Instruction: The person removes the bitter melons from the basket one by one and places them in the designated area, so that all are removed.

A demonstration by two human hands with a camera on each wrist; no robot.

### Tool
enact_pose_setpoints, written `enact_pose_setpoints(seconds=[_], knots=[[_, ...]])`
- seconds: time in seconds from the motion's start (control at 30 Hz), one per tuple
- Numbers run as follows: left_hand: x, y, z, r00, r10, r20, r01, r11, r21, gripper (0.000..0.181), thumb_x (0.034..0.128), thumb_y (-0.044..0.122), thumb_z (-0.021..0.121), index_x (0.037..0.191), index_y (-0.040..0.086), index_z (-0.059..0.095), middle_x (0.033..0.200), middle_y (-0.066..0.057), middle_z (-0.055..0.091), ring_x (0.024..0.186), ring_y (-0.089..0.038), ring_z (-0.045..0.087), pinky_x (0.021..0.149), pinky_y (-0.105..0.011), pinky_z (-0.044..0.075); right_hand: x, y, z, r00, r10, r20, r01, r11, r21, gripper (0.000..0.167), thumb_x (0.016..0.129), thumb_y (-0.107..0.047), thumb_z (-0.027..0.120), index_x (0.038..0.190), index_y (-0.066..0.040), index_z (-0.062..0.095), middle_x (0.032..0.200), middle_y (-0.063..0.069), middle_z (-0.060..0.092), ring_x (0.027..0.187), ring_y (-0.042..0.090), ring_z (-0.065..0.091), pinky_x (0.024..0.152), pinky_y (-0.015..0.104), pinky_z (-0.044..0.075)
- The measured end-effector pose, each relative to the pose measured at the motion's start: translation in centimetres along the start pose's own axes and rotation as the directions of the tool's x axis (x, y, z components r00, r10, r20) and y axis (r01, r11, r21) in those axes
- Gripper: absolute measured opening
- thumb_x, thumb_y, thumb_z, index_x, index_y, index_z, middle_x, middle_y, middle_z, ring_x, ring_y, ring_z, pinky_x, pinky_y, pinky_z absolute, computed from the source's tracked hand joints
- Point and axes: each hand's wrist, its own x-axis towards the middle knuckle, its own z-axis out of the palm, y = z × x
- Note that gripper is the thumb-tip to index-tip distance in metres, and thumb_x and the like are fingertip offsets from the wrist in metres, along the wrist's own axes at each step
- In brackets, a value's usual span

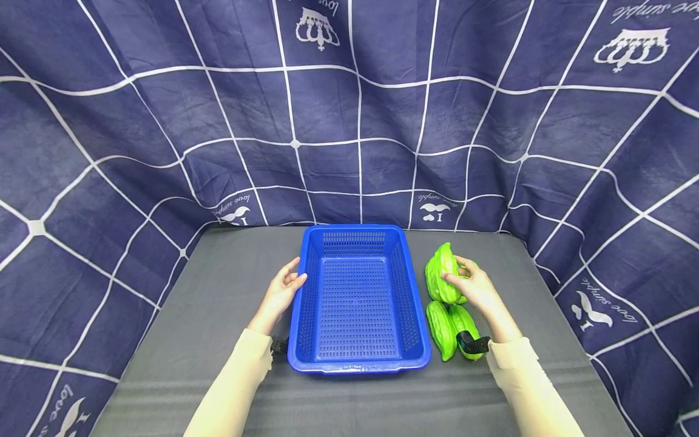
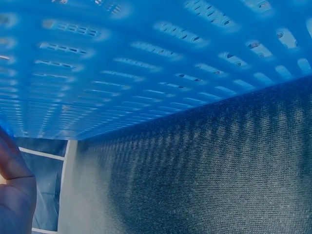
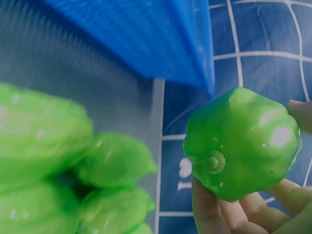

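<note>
A green bitter melon (image 1: 442, 276) with a ridged, glossy skin is held in my right hand (image 1: 474, 284), raised above the other melons. In the right wrist view its blunt stem end (image 3: 216, 162) faces the camera, with the fingers round its underside. Just right of the blue plastic basket (image 1: 357, 364), several more bitter melons (image 1: 441, 331) lie on the table. My left hand (image 1: 283, 288) grips the left rim of the basket, thumb on top of the edge. Only part of that hand shows in the left wrist view, beside the slotted basket wall (image 2: 141, 73).
The basket's perforated floor (image 1: 357, 309) shows bare inside its walls. A dark grey cloth covers the table (image 1: 218, 315). Navy curtains (image 1: 382, 121) with a white grid hang behind and at both sides. Each wrist wears a black strap (image 1: 480, 345).
</note>
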Motion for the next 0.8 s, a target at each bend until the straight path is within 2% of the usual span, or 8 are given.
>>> enact_pose_setpoints(seconds=[0.13, 0.27, 0.47, 0.7, 0.8], knots=[[0.0, 0.1, 0.0, 1.0, 0.002, -0.005, -0.002, 1.0, 0.0, 0.057, 0.1003, 0.014, 0.057, 0.152, 0.009, 0.035, 0.12, -0.028, 0.062, 0.085, -0.009, 0.064, 0.074, -0.021, 0.05, -0.4, 1.3, -0.8, 1.0, 0.018, -0.012, -0.018, 1.0, -0.015, 0.069, 0.092, -0.026, 0.062, 0.149, 0.003, 0.035, 0.131, 0.035, 0.054, 0.108, 0.038, 0.062, 0.073, 0.025, 0.048], [0.0, 0.2, 0.0, 1.0, 0.003, -0.003, -0.003, 1.0, 0.009, 0.057, 0.1002, 0.013, 0.057, 0.153, 0.007, 0.034, 0.12, -0.028, 0.062, 0.085, -0.009, 0.064, 0.074, -0.021, 0.05, -0.7, 2.5, -1.4, 0.999, 0.044, -0.008, -0.045, 0.999, -0.027, 0.071, 0.093, -0.027, 0.06, 0.15, 0.005, 0.031, 0.135, 0.037, 0.051, 0.117, 0.043, 0.057, 0.081, 0.029, 0.048], [0.1, 0.0, 0.0, 1.0, -0.014, 0.001, 0.014, 1.0, 0.003, 0.056, 0.1007, 0.015, 0.056, 0.153, 0.011, 0.035, 0.123, -0.029, 0.061, 0.087, -0.013, 0.065, 0.074, -0.022, 0.051, -1.1, 4.2, -2.2, 0.999, 0.048, -0.017, -0.049, 0.996, -0.073, 0.071, 0.095, -0.026, 0.058, 0.15, 0.005, 0.029, 0.134, 0.035, 0.052, 0.116, 0.043, 0.057, 0.086, 0.034, 0.046], [0.1, -0.1, 0.0, 1.0, 0.002, 0.004, -0.002, 1.0, 0.0, 0.056, 0.1007, 0.014, 0.056, 0.153, 0.01, 0.034, 0.122, -0.03, 0.061, 0.085, -0.008, 0.064, 0.074, -0.022, 0.051, -1.7, 6.0, -2.8, 0.997, 0.08, -0.001, -0.079, 0.993, -0.082, 0.069, 0.096, -0.023, 0.057, 0.15, 0.007, 0.026, 0.137, 0.039, 0.046, 0.121, 0.05, 0.052, 0.096, 0.051, 0.045], [0.1, -0.1, 0.0, 1.0, 0.006, 0.002, -0.006, 1.0, -0.008, 0.056, 0.1005, 0.012, 0.056, 0.153, 0.009, 0.034, 0.121, -0.03, 0.062, 0.083, -0.007, 0.064, 0.073, -0.021, 0.051, -2.0, 6.9, -3.0, 0.995, 0.097, 0.011, -0.096, 0.992, -0.087, 0.07, 0.096, -0.022, 0.057, 0.151, 0.008, 0.024, 0.139, 0.04, 0.044, 0.123, 0.051, 0.05, 0.097, 0.053, 0.045]])
